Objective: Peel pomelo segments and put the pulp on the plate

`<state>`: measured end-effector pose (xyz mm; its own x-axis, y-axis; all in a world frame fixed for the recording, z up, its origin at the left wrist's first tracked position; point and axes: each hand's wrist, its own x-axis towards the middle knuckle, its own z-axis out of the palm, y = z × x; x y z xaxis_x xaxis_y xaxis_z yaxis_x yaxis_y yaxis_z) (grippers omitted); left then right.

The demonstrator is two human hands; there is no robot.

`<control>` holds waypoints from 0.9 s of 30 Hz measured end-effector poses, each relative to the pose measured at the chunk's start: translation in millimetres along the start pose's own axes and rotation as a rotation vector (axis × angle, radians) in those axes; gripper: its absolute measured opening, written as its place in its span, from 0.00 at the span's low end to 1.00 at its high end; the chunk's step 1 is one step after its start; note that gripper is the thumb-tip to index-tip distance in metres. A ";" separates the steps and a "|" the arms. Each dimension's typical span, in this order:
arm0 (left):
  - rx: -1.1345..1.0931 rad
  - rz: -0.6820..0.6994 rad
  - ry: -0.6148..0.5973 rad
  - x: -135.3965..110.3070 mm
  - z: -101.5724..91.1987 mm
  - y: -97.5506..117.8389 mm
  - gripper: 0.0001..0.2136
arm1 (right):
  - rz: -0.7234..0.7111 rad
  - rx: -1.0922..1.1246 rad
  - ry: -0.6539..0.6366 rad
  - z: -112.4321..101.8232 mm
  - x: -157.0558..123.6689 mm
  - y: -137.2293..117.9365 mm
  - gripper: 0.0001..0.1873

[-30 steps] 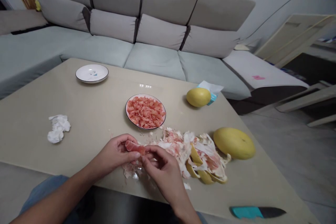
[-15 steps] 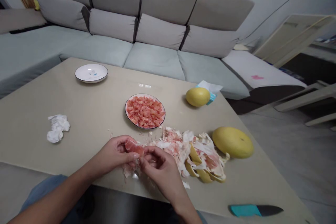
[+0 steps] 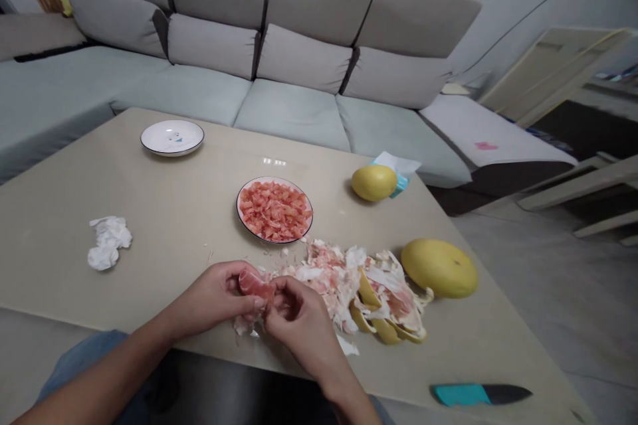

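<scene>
My left hand (image 3: 214,295) and my right hand (image 3: 296,322) meet near the table's front edge, both closed on a pink pomelo segment (image 3: 254,284). My left fingers cradle it from the left; my right thumb and fingers pinch its right end. Just right of my hands lies a heap of white pith and yellow peel (image 3: 366,292). Behind my hands stands a plate of pink pomelo pieces (image 3: 274,209).
A large yellow pomelo (image 3: 439,268) sits right of the peel heap, a smaller one (image 3: 374,182) by a tissue pack further back. A teal-handled knife (image 3: 481,394) lies at the front right. Crumpled tissue (image 3: 107,241) is at the left, an empty white plate (image 3: 172,137) behind it. A grey sofa (image 3: 279,73) rings the table (image 3: 164,212).
My hands stay on the segment, with the right fingers shifting slightly along it. The view has drifted a little.
</scene>
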<state>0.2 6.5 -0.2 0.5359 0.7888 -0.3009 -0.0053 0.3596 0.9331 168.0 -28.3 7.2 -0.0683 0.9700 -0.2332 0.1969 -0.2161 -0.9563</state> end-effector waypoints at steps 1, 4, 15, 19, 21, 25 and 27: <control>-0.011 -0.008 -0.010 -0.2 -0.7 -0.2 0.10 | 0.009 0.013 -0.013 -0.5 -0.2 -0.9 0.06; -0.034 -0.026 -0.028 -0.8 -2.9 -0.2 0.11 | 0.035 0.045 -0.045 -2.1 0.1 -1.4 0.06; -0.051 -0.067 0.000 1.3 -5.6 2.5 0.13 | 0.109 0.210 -0.181 -13.0 3.3 3.4 0.11; -0.056 -0.068 0.002 2.3 -5.5 1.4 0.13 | 0.068 0.152 -0.148 -13.2 2.8 2.9 0.14; -0.080 -0.075 -0.012 2.4 -5.4 0.9 0.13 | 0.070 0.171 -0.154 -13.3 3.5 4.6 0.14; -0.096 -0.075 -0.034 1.4 -6.0 -0.1 0.13 | 0.109 0.238 -0.176 -14.8 4.1 5.9 0.16; -0.095 -0.072 -0.036 0.7 -6.4 0.1 0.13 | 0.122 0.267 -0.187 -15.9 3.7 4.7 0.17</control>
<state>-4.8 10.2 -1.5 0.5681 0.7414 -0.3571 -0.0449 0.4612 0.8861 184.2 -24.0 4.6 -0.2426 0.9034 -0.3536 -0.0464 -0.3749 -0.9259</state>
